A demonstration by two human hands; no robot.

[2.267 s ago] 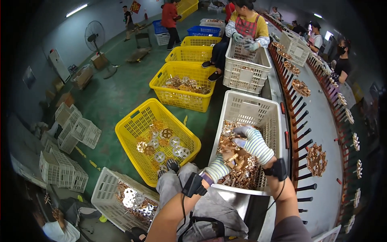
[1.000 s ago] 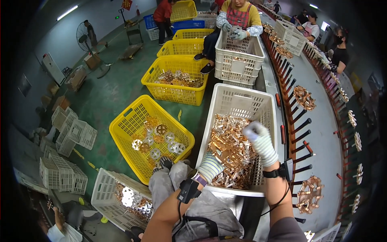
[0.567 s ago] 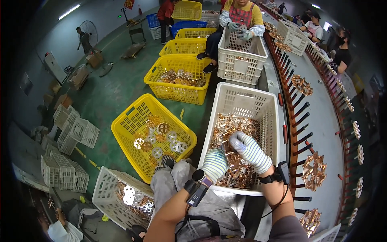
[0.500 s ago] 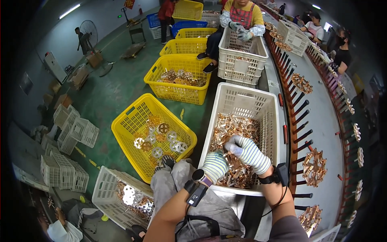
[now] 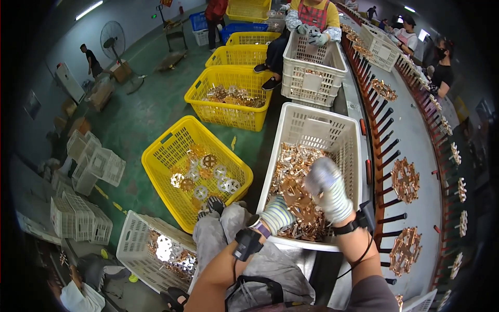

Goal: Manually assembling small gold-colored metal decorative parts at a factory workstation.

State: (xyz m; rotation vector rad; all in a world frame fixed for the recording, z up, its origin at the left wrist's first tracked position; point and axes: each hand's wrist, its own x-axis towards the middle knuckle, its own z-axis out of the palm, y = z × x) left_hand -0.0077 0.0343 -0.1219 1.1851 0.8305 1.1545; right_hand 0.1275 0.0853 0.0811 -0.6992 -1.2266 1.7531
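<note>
My left hand point(image 5: 277, 214), in a striped glove, grips a round copper-coloured metal plate point(image 5: 296, 196) by its lower-left side, over the white crate point(image 5: 303, 243). My right hand point(image 5: 327, 186), gloved alike, is at the plate's upper right, smeared by motion. Whether its fingers touch the plate or hold a small piece cannot be made out. Beneath both hands a heap of small copper-coloured metal pieces point(image 5: 291, 162) fills the lower part of the crate.
A yellow basket point(image 5: 165, 182) with round metal plates stands to the left, beside a tilted white crate point(image 5: 130, 249). Along the right runs a conveyor rack with black-tipped pegs point(image 5: 389, 151) and copper-coloured assemblies point(image 5: 405, 250). A co-worker point(image 5: 312, 21) sits ahead behind stacked white crates point(image 5: 312, 83).
My right hand has lifted away from my left, up and slightly right. The round plate now shows between them. Assemblies on the right-hand rack have shifted toward me.
</note>
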